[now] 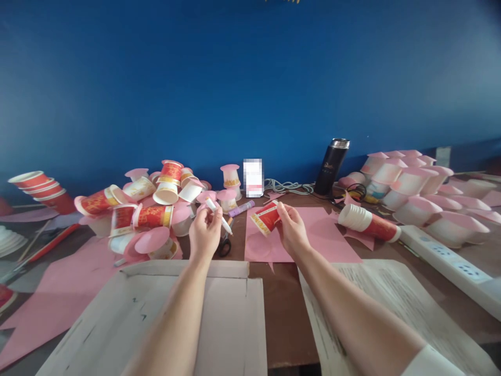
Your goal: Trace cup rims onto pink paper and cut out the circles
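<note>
My left hand (205,232) is closed around a slim white pen-like stick (211,204), its exact kind unclear. A red paper cup with gold print (266,218) lies tilted in the fingers of my right hand (293,230). Beneath that cup is a pink paper sheet (321,235) with a faint round outline at its left. Close to my left hand are black-handled scissors (224,247) and a purple tube (241,209). Behind it, a small stack of cups topped with a pink disc (230,180) stands upright.
Cups with pink discs (152,216) pile up at left; more pink-topped cups (415,183) crowd the right. A black thermos (332,167) stands by the blue wall. Nested cups (368,222) lie near a white power strip (450,261). A cardboard piece (235,318) and printed paper (376,292) are in front.
</note>
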A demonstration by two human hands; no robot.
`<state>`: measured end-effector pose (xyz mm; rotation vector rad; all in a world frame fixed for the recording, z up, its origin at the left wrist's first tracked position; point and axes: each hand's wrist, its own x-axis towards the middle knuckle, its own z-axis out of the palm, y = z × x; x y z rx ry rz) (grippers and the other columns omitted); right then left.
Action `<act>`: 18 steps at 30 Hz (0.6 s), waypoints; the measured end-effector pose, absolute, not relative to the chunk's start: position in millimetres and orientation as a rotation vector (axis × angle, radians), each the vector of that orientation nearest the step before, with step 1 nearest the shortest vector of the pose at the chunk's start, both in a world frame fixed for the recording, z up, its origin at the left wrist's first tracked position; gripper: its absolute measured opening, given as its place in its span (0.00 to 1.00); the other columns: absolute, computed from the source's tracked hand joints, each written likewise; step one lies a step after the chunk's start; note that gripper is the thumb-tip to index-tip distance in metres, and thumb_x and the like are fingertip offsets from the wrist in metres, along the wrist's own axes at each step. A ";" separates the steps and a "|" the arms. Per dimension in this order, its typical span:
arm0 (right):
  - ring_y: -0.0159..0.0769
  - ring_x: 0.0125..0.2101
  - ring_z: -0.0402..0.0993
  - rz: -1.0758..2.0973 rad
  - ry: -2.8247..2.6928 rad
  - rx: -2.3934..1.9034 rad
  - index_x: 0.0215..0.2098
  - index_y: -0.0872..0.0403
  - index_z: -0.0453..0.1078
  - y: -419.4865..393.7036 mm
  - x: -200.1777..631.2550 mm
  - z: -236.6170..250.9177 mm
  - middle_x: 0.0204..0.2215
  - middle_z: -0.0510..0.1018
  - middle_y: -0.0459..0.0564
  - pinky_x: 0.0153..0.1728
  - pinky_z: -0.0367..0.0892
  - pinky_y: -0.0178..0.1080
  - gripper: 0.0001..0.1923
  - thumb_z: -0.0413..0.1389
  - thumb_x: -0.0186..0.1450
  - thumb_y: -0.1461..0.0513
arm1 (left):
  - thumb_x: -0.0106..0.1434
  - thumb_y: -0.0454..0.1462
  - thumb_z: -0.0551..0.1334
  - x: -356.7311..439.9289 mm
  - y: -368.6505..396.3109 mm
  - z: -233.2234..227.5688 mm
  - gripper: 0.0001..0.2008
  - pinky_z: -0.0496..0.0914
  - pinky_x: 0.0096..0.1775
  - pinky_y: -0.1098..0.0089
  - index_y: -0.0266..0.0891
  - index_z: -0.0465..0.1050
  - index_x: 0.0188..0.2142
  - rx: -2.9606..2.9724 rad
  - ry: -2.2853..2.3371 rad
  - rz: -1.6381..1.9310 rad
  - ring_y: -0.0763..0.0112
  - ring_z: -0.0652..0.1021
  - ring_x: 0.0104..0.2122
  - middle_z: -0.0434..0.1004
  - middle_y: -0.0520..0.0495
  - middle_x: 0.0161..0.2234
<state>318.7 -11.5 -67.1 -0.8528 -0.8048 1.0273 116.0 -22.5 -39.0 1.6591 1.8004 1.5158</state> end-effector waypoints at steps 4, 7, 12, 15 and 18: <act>0.30 0.25 0.70 0.876 -0.877 -0.950 0.31 0.53 0.65 -11.6 315.1 -71.3 0.25 0.75 0.44 0.26 0.66 0.33 0.21 0.59 0.54 0.45 | 0.60 0.51 0.56 112.1 -23.4 -34.6 0.17 0.64 0.28 0.73 0.39 0.68 0.28 1.567 1.882 1.640 0.71 0.74 0.24 0.73 0.51 0.23; 0.29 0.22 0.69 0.820 -0.795 -0.972 0.24 0.52 0.61 -3.8 324.1 -73.7 0.19 0.71 0.42 0.26 0.66 0.33 0.22 0.61 0.53 0.44 | 0.60 0.50 0.56 111.1 -23.1 -34.5 0.17 0.64 0.28 0.73 0.39 0.68 0.28 1.539 1.910 1.654 0.70 0.74 0.25 0.73 0.51 0.24; 0.26 0.17 0.65 0.861 -0.482 -0.962 0.19 0.51 0.55 9.4 345.6 -75.8 0.14 0.64 0.37 0.23 0.67 0.31 0.26 0.65 0.48 0.46 | 0.60 0.51 0.56 112.8 -20.3 -40.0 0.16 0.64 0.29 0.73 0.40 0.68 0.29 1.602 1.842 1.588 0.69 0.75 0.26 0.75 0.50 0.26; 0.26 0.19 0.66 0.883 -0.427 -0.962 0.20 0.51 0.55 9.7 349.6 -75.9 0.15 0.65 0.37 0.23 0.70 0.31 0.26 0.66 0.47 0.46 | 0.60 0.51 0.56 114.1 -19.4 -43.4 0.16 0.62 0.28 0.73 0.41 0.68 0.28 1.703 1.853 1.386 0.69 0.75 0.26 0.74 0.51 0.25; 0.27 0.20 0.68 0.885 -0.430 -1.008 0.22 0.52 0.57 8.0 347.9 -75.3 0.16 0.67 0.38 0.21 0.71 0.31 0.26 0.65 0.47 0.46 | 0.60 0.50 0.56 115.7 -20.5 -45.7 0.16 0.59 0.28 0.72 0.42 0.66 0.25 1.821 1.884 1.172 0.68 0.74 0.26 0.74 0.52 0.23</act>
